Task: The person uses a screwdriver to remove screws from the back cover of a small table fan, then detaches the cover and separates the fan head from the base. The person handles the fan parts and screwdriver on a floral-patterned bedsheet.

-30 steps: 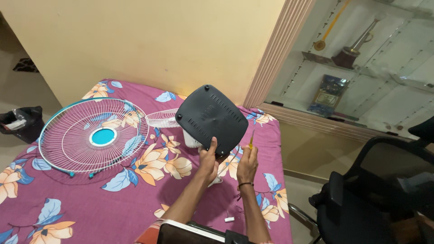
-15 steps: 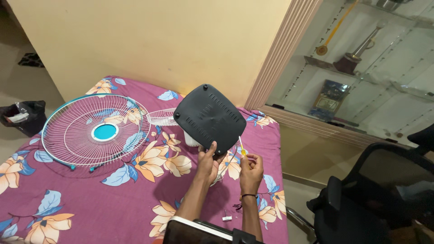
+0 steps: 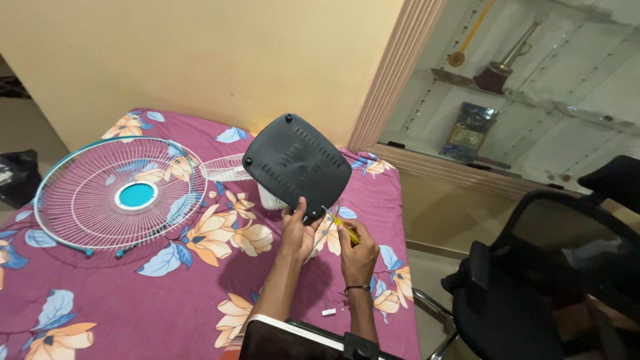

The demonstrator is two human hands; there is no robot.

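A dark grey square fan base [image 3: 297, 165] is tipped up so its underside faces me, over a white body part behind it. My left hand [image 3: 297, 233] grips the base's lower corner, thumb on the underside. My right hand [image 3: 358, 253] holds a yellow-handled screwdriver [image 3: 341, 227], its tip pointing at the base's lower right corner. A white wire fan guard [image 3: 120, 195] with a teal centre lies flat on the bed to the left.
A purple floral bedsheet [image 3: 200, 293] covers the bed. A small white part [image 3: 328, 311] lies near my right wrist. A black office chair [image 3: 547, 280] stands at the right. A glass cabinet with trophies [image 3: 507, 87] is behind.
My right hand turned the screwdriver from pointing upward to pointing left at the base's lower corner. The camera view shifted slightly right and down.
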